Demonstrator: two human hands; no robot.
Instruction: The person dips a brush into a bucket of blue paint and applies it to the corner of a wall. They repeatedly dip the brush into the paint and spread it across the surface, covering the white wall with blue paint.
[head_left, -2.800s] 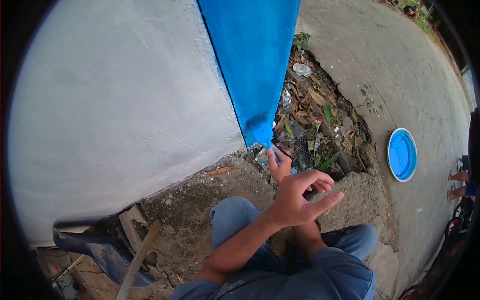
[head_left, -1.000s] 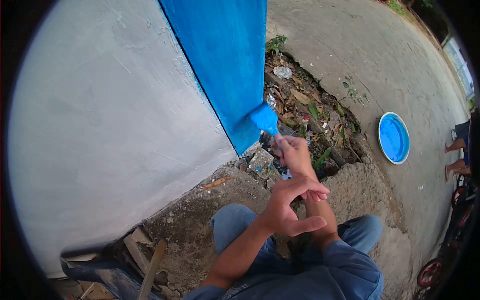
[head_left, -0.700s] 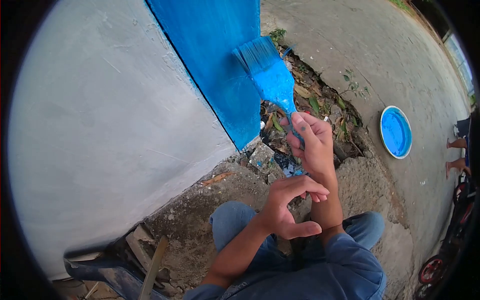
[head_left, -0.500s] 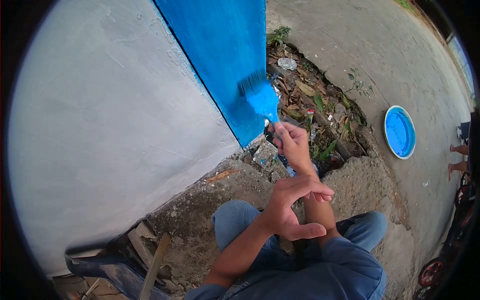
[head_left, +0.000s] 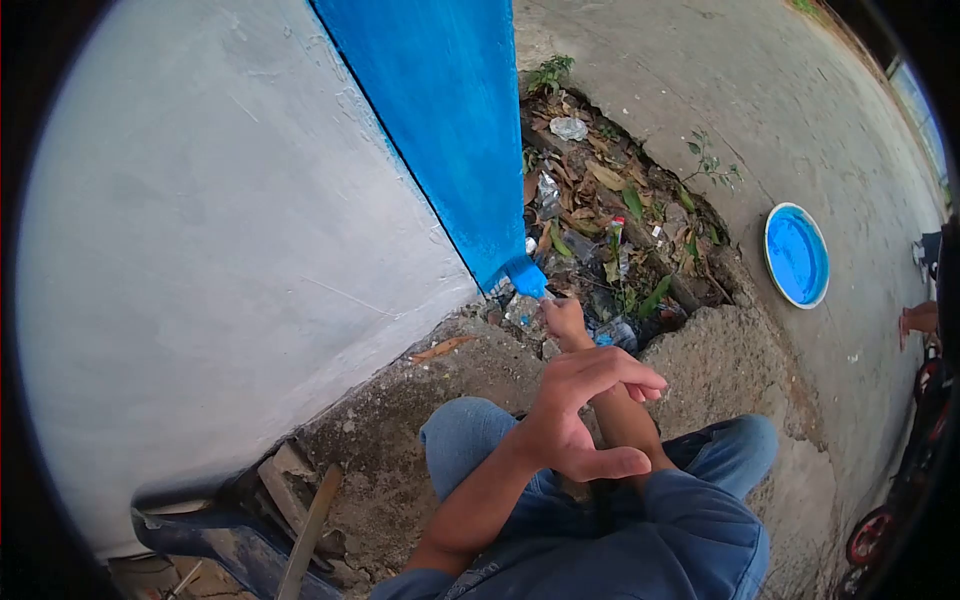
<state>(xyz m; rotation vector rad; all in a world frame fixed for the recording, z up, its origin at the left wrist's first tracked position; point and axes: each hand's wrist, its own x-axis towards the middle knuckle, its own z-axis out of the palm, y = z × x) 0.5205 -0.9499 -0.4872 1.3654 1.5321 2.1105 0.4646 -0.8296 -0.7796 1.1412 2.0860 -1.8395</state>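
Observation:
My right hand (head_left: 567,322) is closed round the handle of a paintbrush (head_left: 525,277) whose bristles are coated in blue. The brush touches the bottom corner of the blue-painted wall strip (head_left: 437,110), just above the broken concrete. My left hand (head_left: 590,410) hangs in the air over my right forearm, holding nothing, with its thumb apart from the bent fingers. A pale round basin (head_left: 797,256) of blue paint stands on the pavement to the right.
A white wall (head_left: 230,230) fills the left side. Leaves and litter (head_left: 600,200) lie in a pit beside the strip. Planks (head_left: 310,530) and a dark blue plastic piece (head_left: 235,555) sit at lower left. Another person's legs (head_left: 920,318) and a motorbike wheel (head_left: 870,535) are at far right.
My right hand has brought the brush down the blue strip to its bottom corner. The left hand has stayed in nearly the same pose. The view has shifted slightly.

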